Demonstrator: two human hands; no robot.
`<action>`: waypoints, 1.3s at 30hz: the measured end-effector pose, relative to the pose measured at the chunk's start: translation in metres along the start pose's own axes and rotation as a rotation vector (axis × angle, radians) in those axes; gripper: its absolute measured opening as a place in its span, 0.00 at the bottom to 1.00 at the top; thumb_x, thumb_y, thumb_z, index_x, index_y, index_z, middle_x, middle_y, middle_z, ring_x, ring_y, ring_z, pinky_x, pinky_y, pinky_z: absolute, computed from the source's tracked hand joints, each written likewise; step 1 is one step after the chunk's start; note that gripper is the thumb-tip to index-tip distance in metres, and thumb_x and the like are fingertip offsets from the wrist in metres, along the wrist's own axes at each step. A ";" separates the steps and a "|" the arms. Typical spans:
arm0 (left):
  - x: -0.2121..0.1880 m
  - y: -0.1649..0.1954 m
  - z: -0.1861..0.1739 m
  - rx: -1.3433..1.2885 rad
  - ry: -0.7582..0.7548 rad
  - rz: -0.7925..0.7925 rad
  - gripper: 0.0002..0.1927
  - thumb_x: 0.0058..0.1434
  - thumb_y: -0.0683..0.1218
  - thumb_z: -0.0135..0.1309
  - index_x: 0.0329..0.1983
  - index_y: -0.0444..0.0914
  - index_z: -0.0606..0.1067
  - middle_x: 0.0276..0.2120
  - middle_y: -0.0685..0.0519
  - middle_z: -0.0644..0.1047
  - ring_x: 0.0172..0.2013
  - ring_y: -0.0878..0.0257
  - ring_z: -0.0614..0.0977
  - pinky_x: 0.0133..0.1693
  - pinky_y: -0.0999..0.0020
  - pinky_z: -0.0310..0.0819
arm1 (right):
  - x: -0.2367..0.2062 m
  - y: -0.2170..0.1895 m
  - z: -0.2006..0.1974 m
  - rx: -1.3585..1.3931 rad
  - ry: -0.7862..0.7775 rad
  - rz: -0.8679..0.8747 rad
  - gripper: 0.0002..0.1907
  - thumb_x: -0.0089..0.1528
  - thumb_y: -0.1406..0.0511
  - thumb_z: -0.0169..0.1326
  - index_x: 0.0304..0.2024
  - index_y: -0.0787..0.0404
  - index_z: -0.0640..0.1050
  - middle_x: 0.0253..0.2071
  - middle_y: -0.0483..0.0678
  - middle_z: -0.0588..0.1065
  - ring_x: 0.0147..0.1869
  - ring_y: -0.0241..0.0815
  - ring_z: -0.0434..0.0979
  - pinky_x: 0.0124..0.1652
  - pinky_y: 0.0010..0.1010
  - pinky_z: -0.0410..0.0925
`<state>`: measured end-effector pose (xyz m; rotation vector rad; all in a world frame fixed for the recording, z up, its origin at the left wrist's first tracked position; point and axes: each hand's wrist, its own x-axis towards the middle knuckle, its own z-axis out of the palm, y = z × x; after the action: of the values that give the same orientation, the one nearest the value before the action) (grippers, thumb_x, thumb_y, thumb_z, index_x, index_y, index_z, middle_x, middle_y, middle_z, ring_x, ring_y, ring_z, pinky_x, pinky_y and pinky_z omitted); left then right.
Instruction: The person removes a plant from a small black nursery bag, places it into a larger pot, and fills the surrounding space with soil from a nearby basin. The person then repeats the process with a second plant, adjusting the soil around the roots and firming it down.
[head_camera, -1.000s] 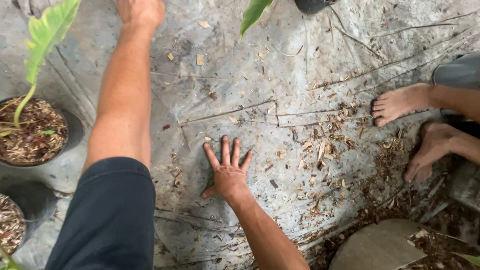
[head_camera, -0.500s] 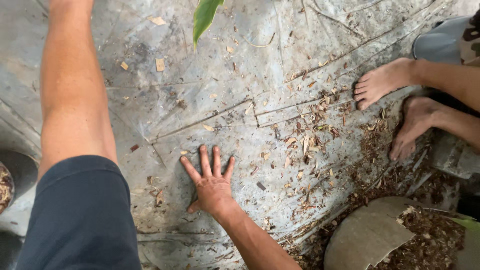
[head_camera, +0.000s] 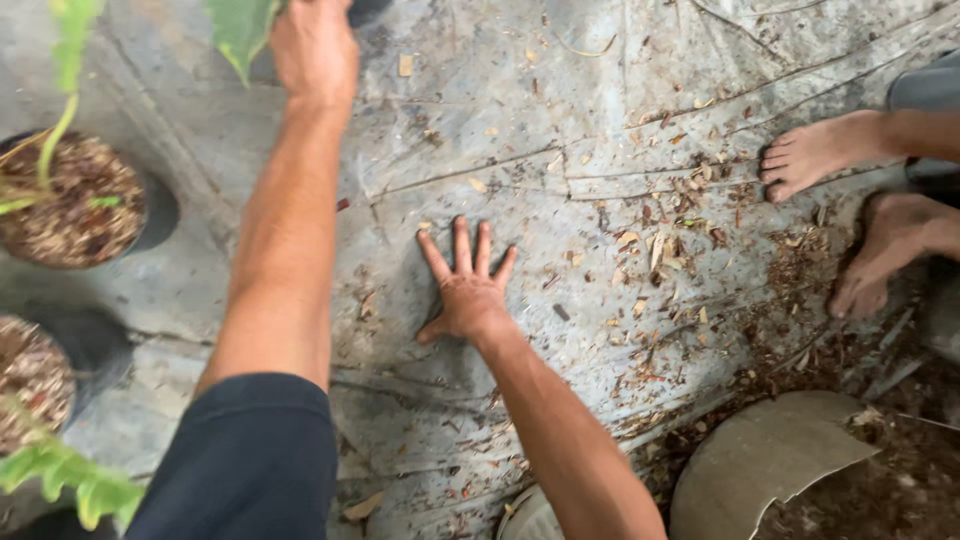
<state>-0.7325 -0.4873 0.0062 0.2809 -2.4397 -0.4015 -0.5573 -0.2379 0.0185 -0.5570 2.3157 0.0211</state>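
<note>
The right hand (head_camera: 468, 285) lies flat on the grey plastic ground sheet (head_camera: 560, 120), palm down, fingers spread apart and pointing toward the top of the view, its forearm running back toward the lower right. The left hand (head_camera: 315, 45) is stretched far ahead at the upper edge, knuckles up, beside a large green leaf (head_camera: 240, 30); whether it grips anything there I cannot tell, since its fingers run out of view. The left arm's long axis runs nearly straight up the view from a dark sleeve (head_camera: 245, 460). Wood chips and dry scraps (head_camera: 680, 220) litter the sheet to the right of the flat hand, thickest toward another person's two bare feet (head_camera: 850, 200) at the right edge. Two dark pots filled with bark chips (head_camera: 70, 200) stand at the left edge, and a broken curved grey shard (head_camera: 770, 460) sits at the lower right. The sheet between the two arms is mostly bare.
</note>
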 end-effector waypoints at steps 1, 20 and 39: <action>-0.024 0.014 -0.019 -0.101 -0.004 0.004 0.11 0.66 0.42 0.49 0.50 0.44 0.78 0.35 0.46 0.85 0.33 0.42 0.85 0.33 0.45 0.77 | -0.008 -0.002 0.005 0.004 0.014 -0.005 0.82 0.34 0.43 0.77 0.77 0.33 0.35 0.80 0.56 0.25 0.81 0.66 0.17 0.65 0.80 0.28; -0.391 0.184 -0.357 -0.253 -0.509 0.140 0.07 0.68 0.39 0.46 0.47 0.38 0.72 0.30 0.39 0.79 0.32 0.41 0.81 0.36 0.46 0.72 | -0.221 0.065 0.157 0.773 1.062 -0.048 0.10 0.68 0.66 0.54 0.52 0.60 0.79 0.44 0.56 0.81 0.50 0.55 0.82 0.49 0.38 0.72; -0.595 0.411 -0.526 -0.018 -0.321 1.094 0.16 0.60 0.47 0.51 0.51 0.40 0.74 0.26 0.52 0.78 0.30 0.55 0.80 0.37 0.58 0.72 | -0.581 0.158 0.288 1.504 1.025 -0.256 0.41 0.45 0.56 0.74 0.55 0.59 0.68 0.54 0.55 0.69 0.56 0.55 0.73 0.56 0.44 0.70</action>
<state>0.0156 -0.0411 0.2091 -1.1599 -2.4610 0.0377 -0.0623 0.1806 0.1779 0.0193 2.2259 -2.3095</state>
